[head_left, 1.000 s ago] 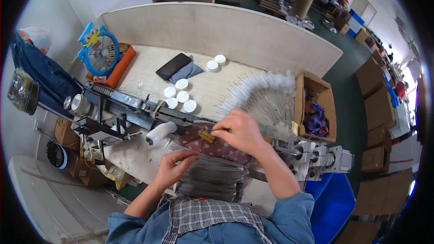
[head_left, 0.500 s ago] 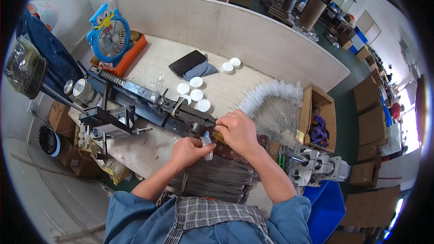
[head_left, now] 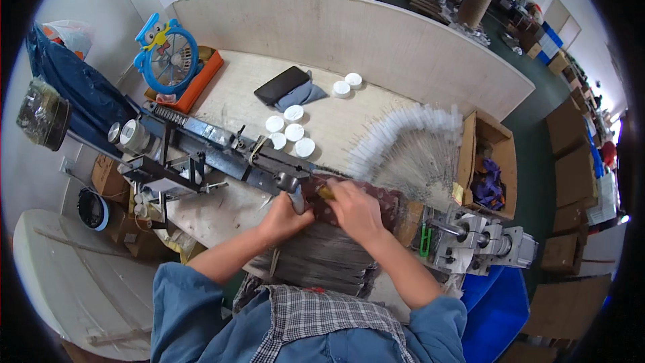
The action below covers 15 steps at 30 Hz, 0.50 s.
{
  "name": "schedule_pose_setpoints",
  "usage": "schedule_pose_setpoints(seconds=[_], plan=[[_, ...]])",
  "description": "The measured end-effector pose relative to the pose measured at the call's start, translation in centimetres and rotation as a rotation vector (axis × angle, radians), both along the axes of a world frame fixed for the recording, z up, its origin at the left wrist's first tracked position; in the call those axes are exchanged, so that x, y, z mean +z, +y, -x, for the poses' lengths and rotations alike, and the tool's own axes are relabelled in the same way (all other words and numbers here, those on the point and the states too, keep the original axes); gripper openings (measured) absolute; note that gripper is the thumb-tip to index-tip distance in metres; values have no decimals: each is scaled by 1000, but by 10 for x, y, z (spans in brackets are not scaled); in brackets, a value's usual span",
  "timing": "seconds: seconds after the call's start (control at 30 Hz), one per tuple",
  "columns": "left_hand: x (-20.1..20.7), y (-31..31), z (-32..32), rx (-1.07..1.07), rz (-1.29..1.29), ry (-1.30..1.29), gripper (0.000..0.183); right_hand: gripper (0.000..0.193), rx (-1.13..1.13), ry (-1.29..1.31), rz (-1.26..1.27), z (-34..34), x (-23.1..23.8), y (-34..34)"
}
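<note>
My left hand is closed around a small translucent white plastic tube. The tube's upper end is at a round metal knob on the long dark metal fixture. To the right, my right hand is bent over a dotted brown cloth, its fingertips at a small yellow piece. Motion smears those fingers, so their grip is unclear. Below both hands lies a thick bundle of thin grey wires.
Wires with white tips fan out at the right, beside a cardboard box. White round caps and a dark phone lie farther back. A metal clamp machine stands right, a blue fan far left.
My right hand has drawn back from the fixture onto the cloth, beside the yellow piece. My left hand still grips the tube, now tilted differently against the knob. The whole view has shifted slightly.
</note>
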<state>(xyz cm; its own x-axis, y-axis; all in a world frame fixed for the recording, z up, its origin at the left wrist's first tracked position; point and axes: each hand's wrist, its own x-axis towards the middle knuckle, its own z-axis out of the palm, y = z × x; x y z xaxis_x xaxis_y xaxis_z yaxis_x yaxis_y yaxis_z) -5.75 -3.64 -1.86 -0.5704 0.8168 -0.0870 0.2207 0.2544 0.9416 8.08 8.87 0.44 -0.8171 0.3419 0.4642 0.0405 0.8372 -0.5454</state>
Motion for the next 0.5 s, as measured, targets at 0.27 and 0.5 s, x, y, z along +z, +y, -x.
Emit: schedule_pose_setpoints(seconds=[0.27, 0.5], plan=[[-26, -71, 45, 398, -242, -504, 33, 17, 74, -186, -77, 0, 7, 7], [-31, -147, 99, 747, -294, -877, 32, 16, 80, -252, 3, 11, 12, 0]])
